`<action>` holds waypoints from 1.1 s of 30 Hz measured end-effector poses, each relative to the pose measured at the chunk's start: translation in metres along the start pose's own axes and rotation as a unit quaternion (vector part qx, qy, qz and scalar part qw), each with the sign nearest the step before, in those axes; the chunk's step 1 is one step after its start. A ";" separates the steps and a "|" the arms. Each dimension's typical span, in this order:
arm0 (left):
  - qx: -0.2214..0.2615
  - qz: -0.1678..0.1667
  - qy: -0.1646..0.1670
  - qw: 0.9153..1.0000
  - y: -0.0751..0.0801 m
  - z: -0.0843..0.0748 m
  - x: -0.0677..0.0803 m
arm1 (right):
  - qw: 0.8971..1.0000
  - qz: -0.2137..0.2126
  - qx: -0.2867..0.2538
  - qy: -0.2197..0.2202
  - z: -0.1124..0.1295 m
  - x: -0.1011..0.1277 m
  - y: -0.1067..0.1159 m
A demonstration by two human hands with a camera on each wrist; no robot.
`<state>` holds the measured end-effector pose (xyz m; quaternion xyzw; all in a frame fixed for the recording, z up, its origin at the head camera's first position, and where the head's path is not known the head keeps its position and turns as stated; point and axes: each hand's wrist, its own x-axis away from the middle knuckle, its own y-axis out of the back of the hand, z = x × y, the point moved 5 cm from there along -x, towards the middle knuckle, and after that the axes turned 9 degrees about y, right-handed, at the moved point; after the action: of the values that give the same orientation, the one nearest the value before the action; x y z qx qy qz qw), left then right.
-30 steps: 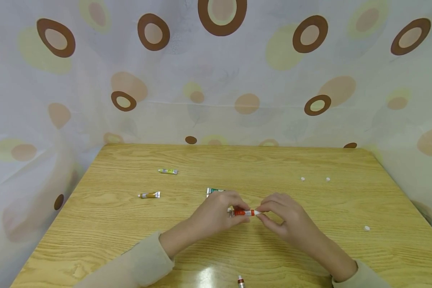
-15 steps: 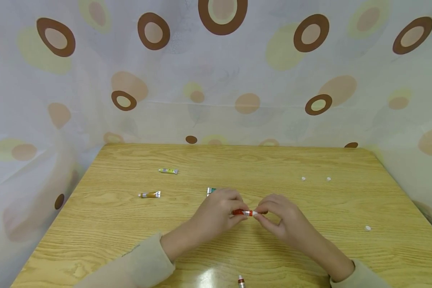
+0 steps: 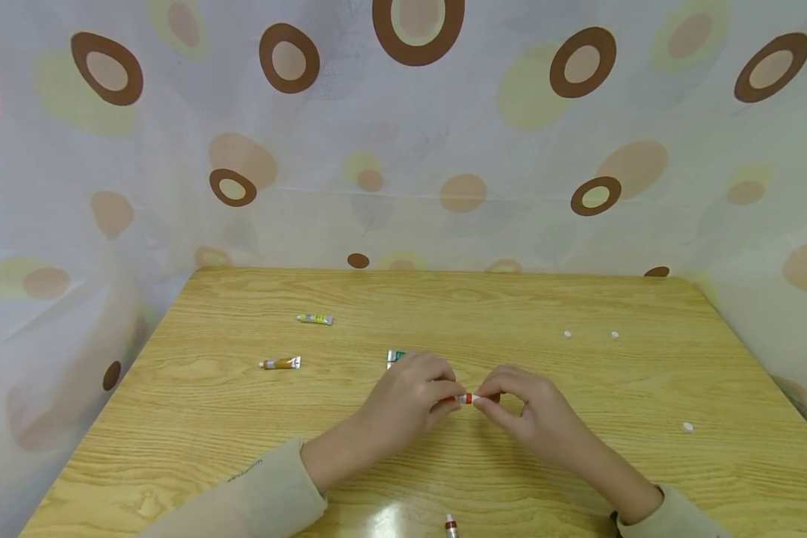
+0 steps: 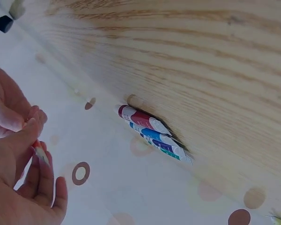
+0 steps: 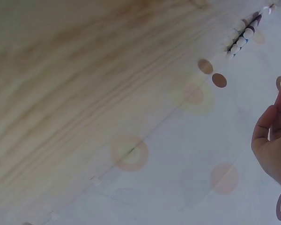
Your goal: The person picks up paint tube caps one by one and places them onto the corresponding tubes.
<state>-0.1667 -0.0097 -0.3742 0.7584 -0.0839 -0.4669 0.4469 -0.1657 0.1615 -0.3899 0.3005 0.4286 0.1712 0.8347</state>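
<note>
My left hand (image 3: 406, 396) holds a small red paint tube (image 3: 468, 398) level over the middle of the table, its fingers covering most of the body. At the tube's right end, the thumb and fingertips of my right hand (image 3: 527, 400) pinch the white cap. Both hands also meet at the tube in the left wrist view, where the left hand (image 4: 25, 183) is nearer and part of the red tube (image 4: 40, 152) shows. Only the right hand (image 5: 276, 140) appears at the edge of the right wrist view.
Dark red (image 4: 140, 117), blue (image 4: 152, 134) and green (image 4: 171, 153) tubes lie side by side, mostly hidden behind my left hand from above. Yellow (image 3: 314, 319) and ochre (image 3: 280, 364) tubes lie left. Another tube (image 3: 451, 527) is at the front. Small white caps (image 3: 687, 427) lie right.
The left fingers have closed further over the tube, hiding its tail end and most of its red body. Right fingers stay at the cap, shifted slightly left.
</note>
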 end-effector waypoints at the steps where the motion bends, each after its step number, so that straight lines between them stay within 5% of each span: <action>1: 0.001 0.007 0.004 1.000 0.000 0.000 0.000 | 1.000 0.000 0.004 0.003 0.000 0.000 0.000; 8: 0.007 0.055 0.036 0.998 -0.001 0.002 0.001 | 0.999 0.002 0.034 0.017 -0.002 0.001 0.000; 17: 0.007 0.075 0.052 0.996 -0.004 0.007 0.003 | 0.998 0.019 0.054 0.010 -0.004 0.000 0.002; 26: 0.009 0.107 0.107 0.988 -0.009 0.025 0.012 | 0.995 0.016 0.100 -0.012 -0.020 0.004 0.021; 33: -0.010 0.119 0.114 0.986 -0.012 0.033 0.020 | 0.992 0.000 0.126 -0.026 -0.032 0.007 0.038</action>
<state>-0.1851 -0.0331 -0.4009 0.7870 -0.1171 -0.3217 0.5133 -0.1890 0.2056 -0.3847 0.4076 0.4249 0.1081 0.8010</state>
